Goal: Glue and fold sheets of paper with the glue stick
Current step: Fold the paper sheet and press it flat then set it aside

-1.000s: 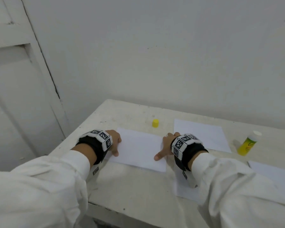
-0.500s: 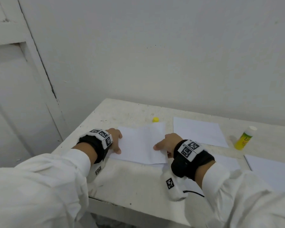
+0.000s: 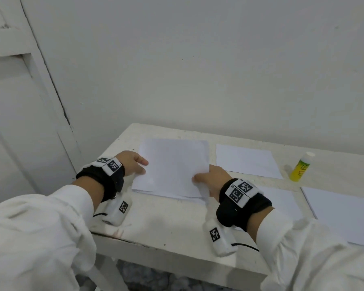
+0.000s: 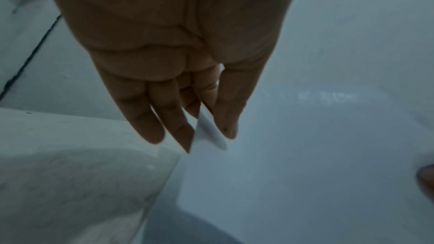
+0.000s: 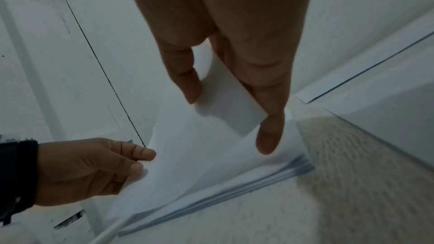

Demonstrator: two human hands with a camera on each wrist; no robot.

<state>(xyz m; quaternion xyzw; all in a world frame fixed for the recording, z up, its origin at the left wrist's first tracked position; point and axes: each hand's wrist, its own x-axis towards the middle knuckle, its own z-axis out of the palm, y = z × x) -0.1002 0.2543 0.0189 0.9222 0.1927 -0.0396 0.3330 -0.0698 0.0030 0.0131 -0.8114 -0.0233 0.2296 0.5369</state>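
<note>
Head view, sheet: the sheet (image 3: 173, 166) now stands lifted and opened toward the wall, where a second ago it lay folded flat on the surface (image 3: 166, 223); its near part lies over paper still resting there.
Left hand: the left hand (image 3: 132, 162) pinches the sheet's left edge between thumb and fingertips (image 4: 229, 131), having pressed flat on it before.
Right hand: the right hand (image 3: 213, 178) pinches the right edge, thumb (image 5: 187, 81) on one face and fingers behind; earlier it pressed down with a pointing finger.
Cap: the small yellow cap seen earlier behind the sheet is now hidden by the raised paper.
Glue stick: the glue stick (image 3: 301, 167) stands uncapped, well apart to the right, untouched.
Other paper: a second sheet (image 3: 247, 160) lies just beside.
Meaning: likely the creasing is over and the sheet is being opened or turned; gluing looks to come next.
</note>
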